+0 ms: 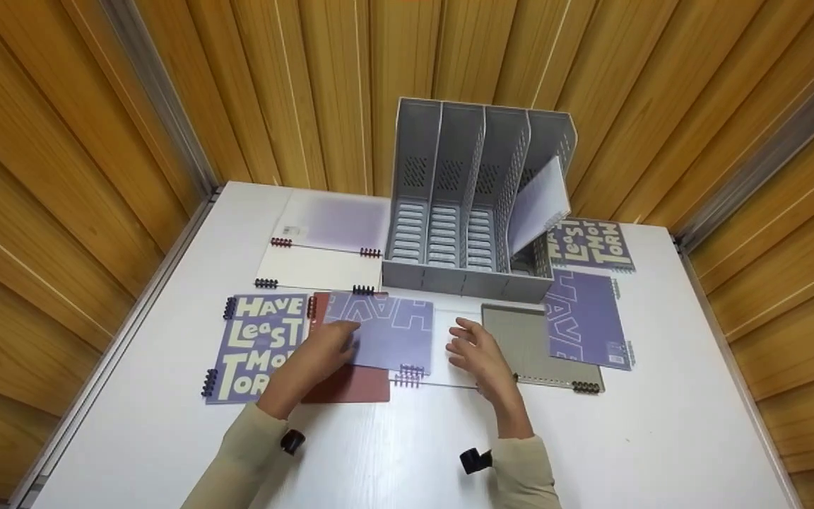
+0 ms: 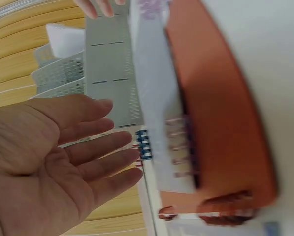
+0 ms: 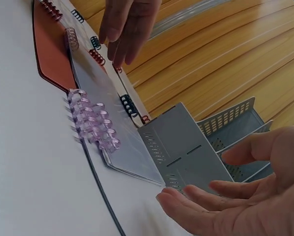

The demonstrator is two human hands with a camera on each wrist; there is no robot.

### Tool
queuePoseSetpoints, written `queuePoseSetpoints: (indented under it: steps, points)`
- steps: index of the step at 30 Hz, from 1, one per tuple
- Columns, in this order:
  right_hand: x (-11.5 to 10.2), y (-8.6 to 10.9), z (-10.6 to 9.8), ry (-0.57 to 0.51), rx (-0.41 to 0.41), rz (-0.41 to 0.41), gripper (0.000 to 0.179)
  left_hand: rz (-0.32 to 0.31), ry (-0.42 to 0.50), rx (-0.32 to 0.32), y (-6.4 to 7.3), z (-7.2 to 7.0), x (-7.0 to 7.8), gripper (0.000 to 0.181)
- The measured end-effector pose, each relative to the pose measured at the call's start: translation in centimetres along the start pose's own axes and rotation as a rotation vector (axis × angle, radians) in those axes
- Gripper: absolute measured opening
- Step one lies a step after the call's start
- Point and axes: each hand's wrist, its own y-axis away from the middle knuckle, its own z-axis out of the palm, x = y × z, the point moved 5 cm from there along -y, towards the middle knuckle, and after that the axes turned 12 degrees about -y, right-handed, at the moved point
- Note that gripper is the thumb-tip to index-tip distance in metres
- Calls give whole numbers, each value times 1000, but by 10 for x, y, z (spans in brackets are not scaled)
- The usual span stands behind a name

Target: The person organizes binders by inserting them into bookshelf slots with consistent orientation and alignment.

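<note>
In the head view my left hand [image 1: 322, 357] hovers over a purple spiral notebook [image 1: 393, 343] with pale purple coils. Its fingers are extended and hold nothing, as the left wrist view shows. The purple notebook overlaps a red-brown notebook [image 1: 361, 387]. My right hand [image 1: 483, 359] is above a white spiral notebook [image 1: 442, 371], between the purple notebook and a grey-green one [image 1: 516, 329]. Its fingers are loosely bent, palm facing the left hand, with nothing in them. Left of the left hand lies a lettered notebook [image 1: 255, 339] with dark coils, partly covered by the forearm.
A grey file organizer [image 1: 463, 279] stands at the back, a notebook [image 1: 543, 201] leaning in its right compartment. Beside it on the left are pale spiral notebooks [image 1: 322, 265]. Another purple notebook [image 1: 584, 318] and a lettered one [image 1: 598, 244] lie at the right. Wood-patterned walls [image 1: 308, 92] enclose the table.
</note>
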Motion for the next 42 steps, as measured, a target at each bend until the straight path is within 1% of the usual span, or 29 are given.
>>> queuePoseSetpoints:
  steps: [2, 4, 6, 8, 10, 12, 14, 19, 24, 26, 29, 31, 33, 36, 37, 39, 42]
  points:
    - [7, 2, 3, -23, -2, 27, 54, -16, -44, -9, 5, 8, -4, 35]
    - [11, 3, 7, -43, -2, 50, 54, -58, -80, -8, 9, 13, -9, 40]
    - [14, 4, 11, -55, -10, 65, 55, -100, -96, -10, 13, 16, -13, 45]
    - [17, 3, 14, -65, -13, 85, 56, -126, -103, -24, 16, 19, -16, 50]
    - [18, 2, 17, -75, -14, 98, 56, -137, -97, -46, 18, 21, -17, 54]
    - [20, 2, 18, -88, -9, 109, 56, -133, -102, -58, 19, 24, -17, 57]
    - [22, 0, 19, -104, -6, 117, 56, -124, -114, -49, 20, 26, -17, 57]
    - [24, -3, 19, -133, -4, 121, 55, -79, -172, 27, 21, 28, -14, 49]
    - [23, -6, 18, -152, 14, 101, 54, -33, -179, 81, 22, 30, -11, 45]
    - [22, -7, 19, -157, 14, 91, 53, -9, -200, 105, 23, 30, -10, 43]
    - [19, -7, 19, -173, 7, 84, 52, 45, -257, 156, 24, 30, -5, 36]
    - [17, -7, 20, -188, -3, 78, 51, 67, -293, 182, 24, 29, -2, 30]
    - [16, -6, 20, -203, -14, 70, 50, 72, -319, 193, 23, 29, 0, 26]
    - [14, -6, 21, -221, -29, 51, 49, 60, -358, 184, 22, 29, 4, 20]
    - [14, -7, 21, -223, -31, 44, 49, 61, -380, 185, 22, 30, 5, 20]
    - [14, -7, 22, -224, -37, 30, 47, 75, -435, 207, 22, 30, 9, 20]
    - [14, -7, 25, -213, -58, 15, 45, 109, -526, 263, 23, 33, 14, 26]
